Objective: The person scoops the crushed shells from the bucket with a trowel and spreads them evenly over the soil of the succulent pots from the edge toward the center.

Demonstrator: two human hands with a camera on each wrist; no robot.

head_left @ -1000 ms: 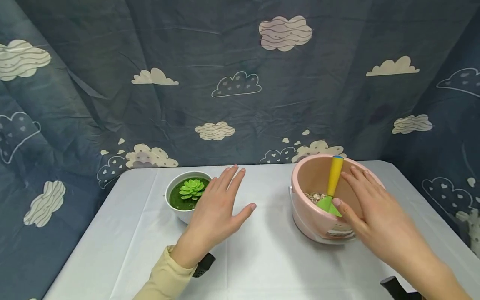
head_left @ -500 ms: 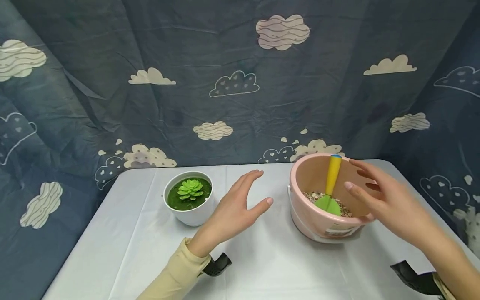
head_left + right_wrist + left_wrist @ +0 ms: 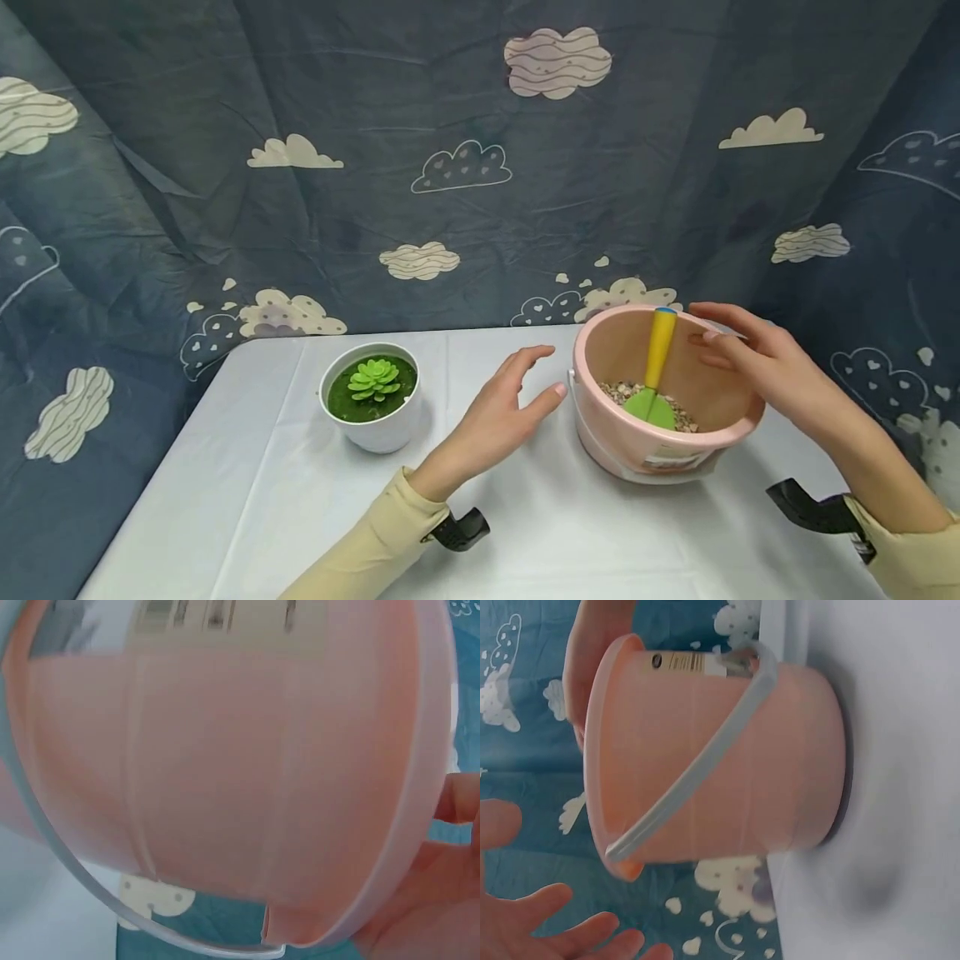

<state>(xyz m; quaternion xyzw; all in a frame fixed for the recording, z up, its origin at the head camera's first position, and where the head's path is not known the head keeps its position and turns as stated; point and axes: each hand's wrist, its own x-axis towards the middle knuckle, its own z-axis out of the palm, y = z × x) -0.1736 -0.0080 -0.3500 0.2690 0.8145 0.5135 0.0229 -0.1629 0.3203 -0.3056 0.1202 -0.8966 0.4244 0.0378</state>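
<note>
Left hand (image 3: 483, 427) loose beside, right hand (image 3: 783, 375) loose over bucket (image 3: 618, 437) holding gravel (image 3: 686, 422) and trowel (image 3: 659, 350).

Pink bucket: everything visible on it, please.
The pink bucket looks like smooth plastic, with a thick rim, pale printed label and whitish handle hanging down outside. It stands upright on the white cloth, holding pebbles and a green-and-yellow scoop. The right hand is at its rim, contact unclear.

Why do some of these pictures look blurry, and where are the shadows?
Head view: mostly clear, with soft shadows on the tablecloth near the bucket; left wrist view: sideways, with darker shadows beside the bucket; right wrist view: sticker smeary, perhaps because it's so close.
</note>
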